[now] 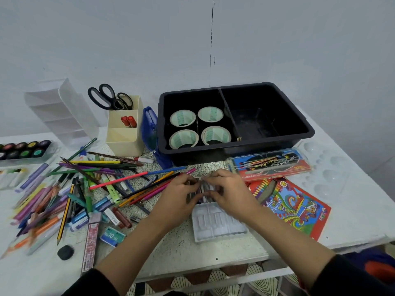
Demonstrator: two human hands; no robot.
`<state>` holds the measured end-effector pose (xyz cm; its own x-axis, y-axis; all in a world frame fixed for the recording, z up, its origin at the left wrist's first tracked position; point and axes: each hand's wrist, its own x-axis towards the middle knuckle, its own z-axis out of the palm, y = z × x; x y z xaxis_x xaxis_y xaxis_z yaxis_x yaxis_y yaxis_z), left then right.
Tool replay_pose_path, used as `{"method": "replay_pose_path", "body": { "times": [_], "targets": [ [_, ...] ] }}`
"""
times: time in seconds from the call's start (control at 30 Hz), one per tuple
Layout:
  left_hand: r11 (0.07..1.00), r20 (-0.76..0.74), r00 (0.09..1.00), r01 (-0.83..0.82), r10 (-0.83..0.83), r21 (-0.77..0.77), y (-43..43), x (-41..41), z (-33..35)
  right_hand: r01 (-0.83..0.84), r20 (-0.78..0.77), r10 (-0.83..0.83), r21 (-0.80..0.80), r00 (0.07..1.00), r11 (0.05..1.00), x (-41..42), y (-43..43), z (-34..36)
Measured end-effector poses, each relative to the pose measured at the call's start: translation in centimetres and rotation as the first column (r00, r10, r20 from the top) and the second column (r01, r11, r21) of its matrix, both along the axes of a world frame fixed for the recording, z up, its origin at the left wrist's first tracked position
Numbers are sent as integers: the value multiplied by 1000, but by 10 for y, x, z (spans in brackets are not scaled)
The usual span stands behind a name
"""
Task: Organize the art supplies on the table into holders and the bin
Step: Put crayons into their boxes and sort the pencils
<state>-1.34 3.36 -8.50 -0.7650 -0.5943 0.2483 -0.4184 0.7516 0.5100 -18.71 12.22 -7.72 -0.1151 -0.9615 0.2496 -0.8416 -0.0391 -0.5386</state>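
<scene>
My left hand (179, 196) and my right hand (229, 192) meet at the far end of a white plastic tray (215, 226) in the middle of the table. Both pinch small dark and purple sticks (204, 189) that lie in the tray; my fingers hide most of them. Behind stands a black bin (299, 127) with several tape rolls (183, 118) in its left compartment. A cream holder (125, 133) with scissors (109, 97) and red markers (128, 121) stands left of the bin. A heap of pencils and pens (89, 184) covers the table's left half.
A clear stepped organizer (64, 112) stands at the back left, a paint set (23, 149) at the left edge. A pen case (269, 164), a colour pencil box (292, 205) and a white palette (329, 167) lie at the right. A blue pouch (149, 129) leans beside the bin.
</scene>
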Motion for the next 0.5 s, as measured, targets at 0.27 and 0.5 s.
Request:
{"method": "replay_pose_path", "body": {
  "times": [0.27, 0.5],
  "targets": [
    [1000, 48, 999, 4, -3, -21, 1, -2, -1, 52, 50, -52, -8, 997, 999, -2, -3, -3],
    [996, 70, 996, 55, -50, -74, 3, 1, -10, -32, -23, 32, -32, 999, 999, -3, 4, -10]
  ]
}}
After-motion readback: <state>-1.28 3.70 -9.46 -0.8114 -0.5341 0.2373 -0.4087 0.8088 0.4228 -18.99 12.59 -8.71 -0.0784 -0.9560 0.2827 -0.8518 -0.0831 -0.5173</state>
